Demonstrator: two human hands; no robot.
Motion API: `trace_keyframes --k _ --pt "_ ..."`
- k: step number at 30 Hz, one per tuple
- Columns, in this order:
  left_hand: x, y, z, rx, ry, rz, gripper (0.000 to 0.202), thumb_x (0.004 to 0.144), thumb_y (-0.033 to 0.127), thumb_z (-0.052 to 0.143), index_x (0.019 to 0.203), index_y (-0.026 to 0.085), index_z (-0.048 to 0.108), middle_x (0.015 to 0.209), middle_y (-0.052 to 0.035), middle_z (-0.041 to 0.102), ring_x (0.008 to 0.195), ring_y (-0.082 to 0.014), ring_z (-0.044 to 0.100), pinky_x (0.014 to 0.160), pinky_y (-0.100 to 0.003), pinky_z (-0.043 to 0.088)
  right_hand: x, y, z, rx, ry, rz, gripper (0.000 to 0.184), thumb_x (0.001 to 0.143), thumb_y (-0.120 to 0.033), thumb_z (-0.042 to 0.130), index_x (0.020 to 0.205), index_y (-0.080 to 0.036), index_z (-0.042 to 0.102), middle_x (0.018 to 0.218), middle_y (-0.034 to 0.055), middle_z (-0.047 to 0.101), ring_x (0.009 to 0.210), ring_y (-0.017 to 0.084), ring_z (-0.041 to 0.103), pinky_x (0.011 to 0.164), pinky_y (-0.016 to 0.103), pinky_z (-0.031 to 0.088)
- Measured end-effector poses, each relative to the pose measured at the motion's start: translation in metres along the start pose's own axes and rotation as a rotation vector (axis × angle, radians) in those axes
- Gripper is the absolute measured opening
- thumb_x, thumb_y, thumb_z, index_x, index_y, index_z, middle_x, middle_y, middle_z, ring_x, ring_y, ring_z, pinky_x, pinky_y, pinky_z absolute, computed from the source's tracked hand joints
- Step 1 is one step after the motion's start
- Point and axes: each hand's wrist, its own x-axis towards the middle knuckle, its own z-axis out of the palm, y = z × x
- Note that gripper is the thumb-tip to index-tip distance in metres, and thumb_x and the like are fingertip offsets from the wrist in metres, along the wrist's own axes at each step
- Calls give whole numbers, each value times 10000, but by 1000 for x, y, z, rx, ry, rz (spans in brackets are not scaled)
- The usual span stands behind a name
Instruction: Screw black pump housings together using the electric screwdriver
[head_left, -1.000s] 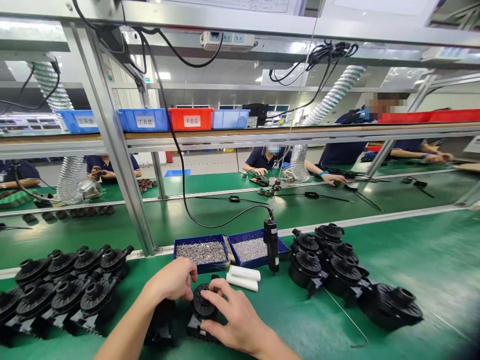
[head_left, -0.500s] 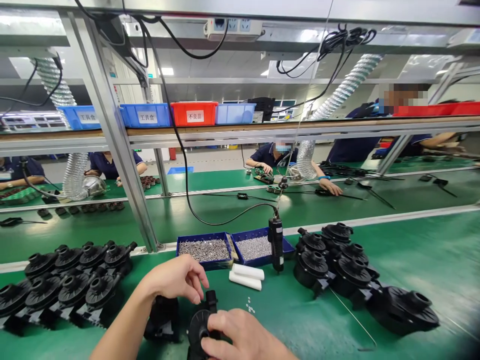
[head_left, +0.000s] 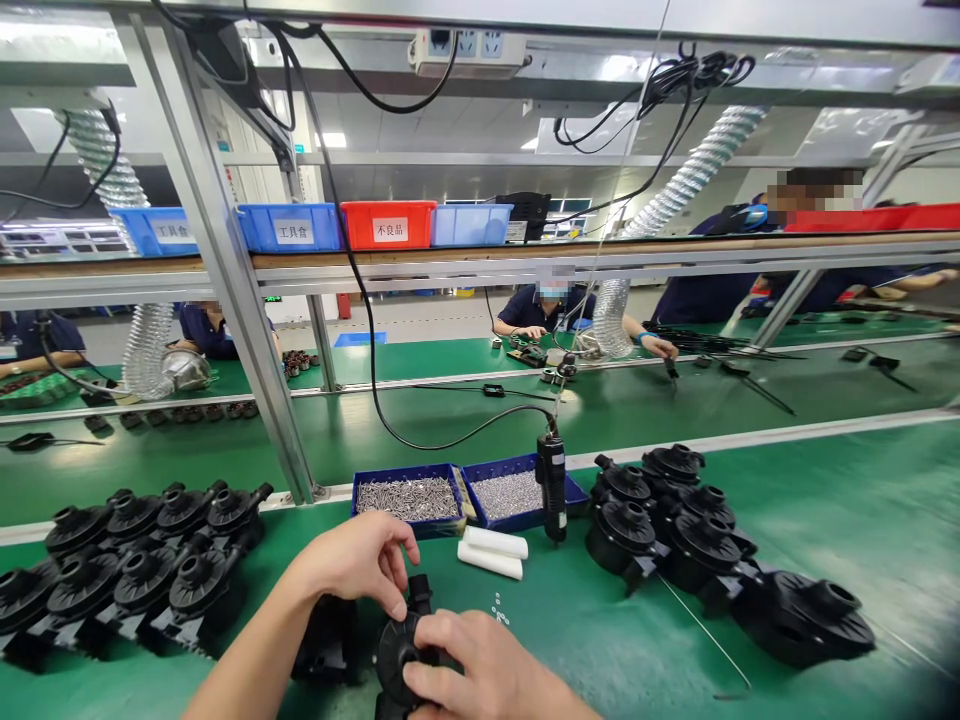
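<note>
My right hand (head_left: 480, 665) grips a black pump housing (head_left: 397, 650) at the bottom middle, tilted up off the green mat. My left hand (head_left: 360, 562) hovers just above it, thumb and forefinger pinched near the housing's outlet stub (head_left: 420, 592); what the pinch holds is too small to make out. A black fixture block (head_left: 326, 640) sits under my left wrist. A few loose screws (head_left: 497, 608) lie on the mat to the right of the housing.
Two blue screw trays (head_left: 409, 497) (head_left: 510, 495) stand behind, with a hanging electric screwdriver (head_left: 552, 485) and two white tubes (head_left: 491, 552). Black pump housings are grouped at left (head_left: 135, 575) and right (head_left: 697, 545). Other people work across the far benches.
My right hand lifted and tilted the pump housing toward me. My left hand came off it and moved to pinch near the outlet stub.
</note>
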Motion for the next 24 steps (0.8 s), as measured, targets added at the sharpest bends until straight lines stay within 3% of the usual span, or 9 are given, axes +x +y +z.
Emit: trace_keyframes --k 4,7,14,18,24 --pt "-11 4 -14 55 118 65 502 544 321 963 967 189 725 841 -36 802 794 -236 743 744 -318 572 1 1 1 -9 11 -3 390 994 -508 753 1238 -252 589 1086 46 699 718 175 662 502 294 460" --pt "-19 6 -19 79 131 65 372 605 258 881 929 192 709 845 -33 808 794 -232 750 756 -314 574 1 1 2 -14 18 -9 349 1033 -507 698 1249 -260 579 1079 40 696 694 174 647 493 299 439" --pt "-6 2 6 248 78 -51 349 593 213 843 879 234 644 748 4 801 709 -243 742 552 -269 423 -1 1 5 -8 16 1 224 1094 -416 603 1266 -275 574 1093 35 697 687 176 629 504 302 436" --pt "-7 10 13 244 82 -88 337 607 159 778 888 243 610 676 41 762 636 -219 707 532 -270 410 -4 3 10 -7 15 16 153 1136 -339 503 1264 -302 578 1097 14 701 686 166 620 498 294 405" --pt "-18 14 21 382 184 -82 343 653 73 654 949 242 608 681 66 720 621 -188 645 537 -265 339 -10 9 24 28 25 35 198 1160 -381 459 1336 -341 541 1137 -10 694 745 142 642 509 284 356"
